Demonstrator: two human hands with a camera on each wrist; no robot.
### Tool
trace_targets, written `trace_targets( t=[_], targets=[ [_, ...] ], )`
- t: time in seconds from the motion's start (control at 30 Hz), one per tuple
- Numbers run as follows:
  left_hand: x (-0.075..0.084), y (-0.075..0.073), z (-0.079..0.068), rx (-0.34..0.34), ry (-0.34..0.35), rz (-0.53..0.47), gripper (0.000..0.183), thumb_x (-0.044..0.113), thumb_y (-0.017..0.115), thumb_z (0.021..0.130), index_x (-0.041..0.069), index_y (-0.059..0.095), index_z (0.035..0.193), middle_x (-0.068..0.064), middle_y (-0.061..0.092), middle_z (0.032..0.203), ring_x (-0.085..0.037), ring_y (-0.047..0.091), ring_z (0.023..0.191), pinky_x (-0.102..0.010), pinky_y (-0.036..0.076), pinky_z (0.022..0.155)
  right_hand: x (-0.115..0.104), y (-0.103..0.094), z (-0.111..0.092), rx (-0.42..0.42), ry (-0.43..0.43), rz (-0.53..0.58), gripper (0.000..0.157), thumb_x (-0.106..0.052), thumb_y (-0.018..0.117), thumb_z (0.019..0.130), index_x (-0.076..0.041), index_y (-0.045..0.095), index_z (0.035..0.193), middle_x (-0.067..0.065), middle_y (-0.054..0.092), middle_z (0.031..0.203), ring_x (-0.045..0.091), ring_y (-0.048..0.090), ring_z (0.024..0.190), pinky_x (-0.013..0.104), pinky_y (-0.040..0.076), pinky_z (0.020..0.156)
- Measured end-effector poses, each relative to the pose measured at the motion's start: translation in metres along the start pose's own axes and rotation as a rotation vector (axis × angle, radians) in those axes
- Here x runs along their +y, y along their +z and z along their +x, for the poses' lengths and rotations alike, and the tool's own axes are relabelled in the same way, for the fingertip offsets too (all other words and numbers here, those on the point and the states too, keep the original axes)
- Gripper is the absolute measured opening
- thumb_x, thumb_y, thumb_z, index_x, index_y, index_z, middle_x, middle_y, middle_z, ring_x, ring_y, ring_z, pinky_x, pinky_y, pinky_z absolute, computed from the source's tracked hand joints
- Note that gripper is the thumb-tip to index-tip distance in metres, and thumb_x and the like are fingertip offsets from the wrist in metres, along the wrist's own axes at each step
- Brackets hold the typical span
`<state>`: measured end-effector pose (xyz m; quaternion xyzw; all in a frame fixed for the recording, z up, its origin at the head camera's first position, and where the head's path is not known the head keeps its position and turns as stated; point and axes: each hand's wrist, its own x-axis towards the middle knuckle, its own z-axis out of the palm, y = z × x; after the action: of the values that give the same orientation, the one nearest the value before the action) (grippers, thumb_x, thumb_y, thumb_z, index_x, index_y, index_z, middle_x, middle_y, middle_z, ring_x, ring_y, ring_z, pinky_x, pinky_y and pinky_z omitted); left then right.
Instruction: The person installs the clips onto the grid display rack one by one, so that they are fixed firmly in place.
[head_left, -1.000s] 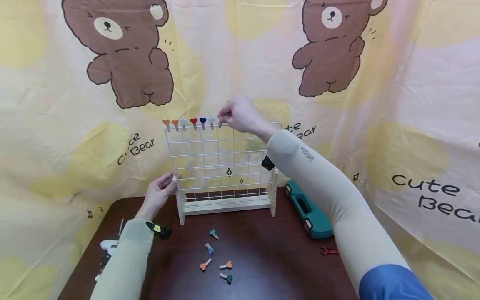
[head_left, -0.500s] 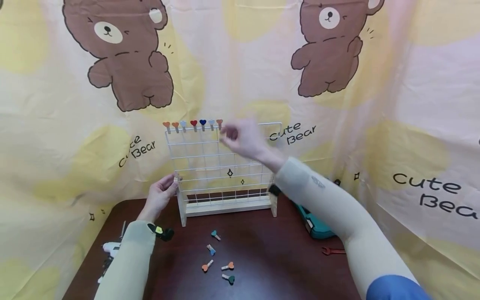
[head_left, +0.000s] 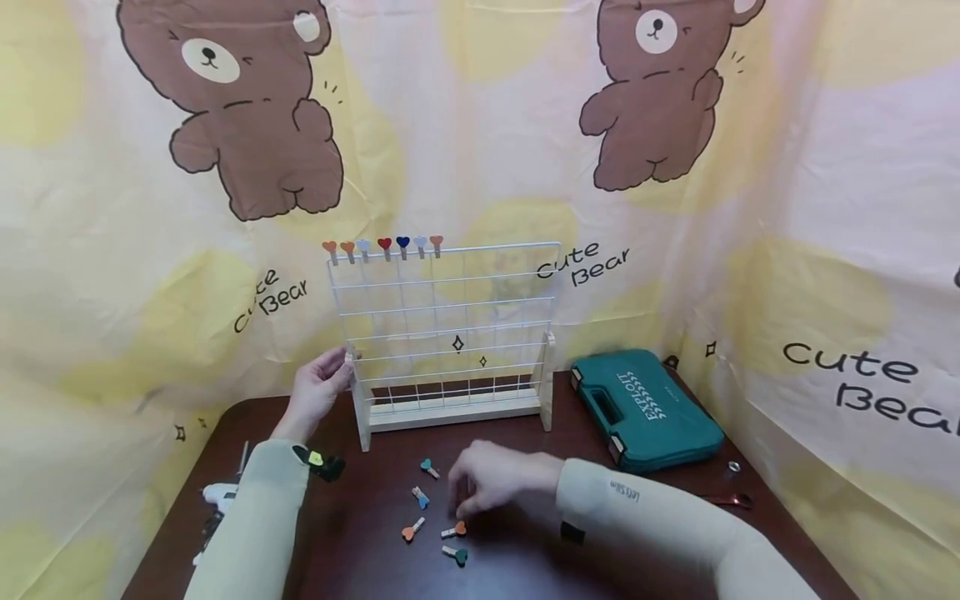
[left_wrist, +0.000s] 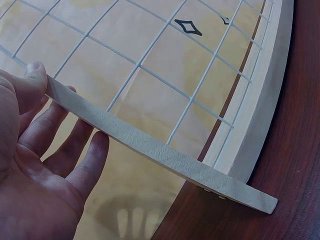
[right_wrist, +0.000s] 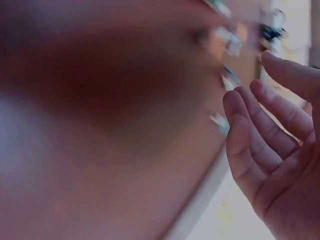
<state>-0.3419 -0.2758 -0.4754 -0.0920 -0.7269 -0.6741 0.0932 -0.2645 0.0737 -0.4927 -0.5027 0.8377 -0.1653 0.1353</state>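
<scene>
A white wire grid rack on a wooden stand [head_left: 455, 417] stands at the back of the table. My left hand [head_left: 315, 396] holds its left wooden upright [left_wrist: 145, 145], thumb on one side and fingers on the other. Several heart-topped clothespins line the left part of the top wire, the rightmost a salmon clothespin [head_left: 437, 244]. On the table lie a teal clothespin [head_left: 428, 469], a blue one [head_left: 420, 497], a dark green one [head_left: 455, 555] and orange ones. Right over an orange clothespin [head_left: 454, 530] hovers my right hand [head_left: 487, 479], its fingers loosely bent and holding nothing.
A teal tool case [head_left: 660, 417] lies right of the rack. Near my right forearm are a red wrench [head_left: 738, 500] and a metal nut [head_left: 733, 467]. A white glue-gun-like tool [head_left: 219, 496] sits at the left table edge. A bear-print curtain [head_left: 480, 108] hangs behind.
My right hand has let go of the salmon clothespin on the top wire and come down to the clothespins on the table. My left hand keeps its hold on the upright.
</scene>
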Motion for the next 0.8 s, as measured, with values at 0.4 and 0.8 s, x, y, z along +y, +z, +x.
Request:
trace_targets(
  t=[0.4,0.8],
  targets=[
    [0.003,0.004,0.004,-0.015,-0.003,-0.018,0.058,0.015,0.066,0.107,-0.009,0.044,0.155,-0.032,0.053,0.148,0.004,0.068,0.107,-0.018,0.058,0.086,0.004,0.044,-0.001,-0.021,0.040,-0.046,0.013,-0.021,0.087,0.087,-0.028,0.077,0.085,-0.028,0.059,0.071,-0.011,0.053,0.066,0.010,0.045,0.060],
    [0.000,0.001,0.001,-0.008,-0.008,-0.035,0.057,0.012,0.066,0.106,-0.009,0.045,0.155,-0.028,0.058,0.145,-0.006,0.070,0.113,-0.020,0.059,0.086,0.006,-0.086,0.000,0.278,0.046,0.120,0.005,-0.012,0.079,0.096,-0.011,0.080,0.101,-0.007,0.078,0.091,0.004,0.071,0.081,0.021,0.059,0.074]
  ],
)
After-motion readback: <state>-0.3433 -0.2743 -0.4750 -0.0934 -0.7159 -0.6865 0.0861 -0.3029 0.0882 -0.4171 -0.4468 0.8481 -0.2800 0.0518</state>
